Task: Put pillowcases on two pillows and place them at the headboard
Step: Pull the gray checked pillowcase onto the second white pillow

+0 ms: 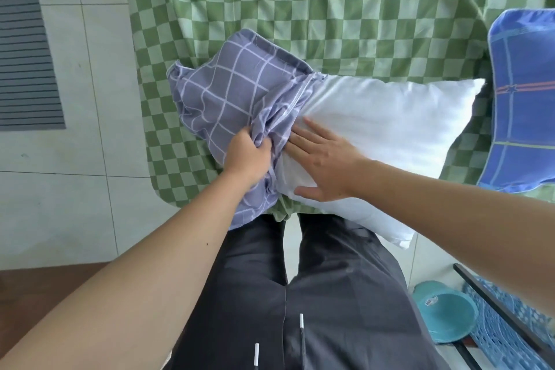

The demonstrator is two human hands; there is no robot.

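Head view: left hand bunches the pillowcase in a tight grip; right hand, spread, presses the pillow on the bed. Bunched cloth may snag, slipping off.

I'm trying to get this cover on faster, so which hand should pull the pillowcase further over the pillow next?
Probably the left hand: it already grips the bunched opening of the grey checked pillowcase. The right hand lies flat and open on the white pillow, well placed to steady it.
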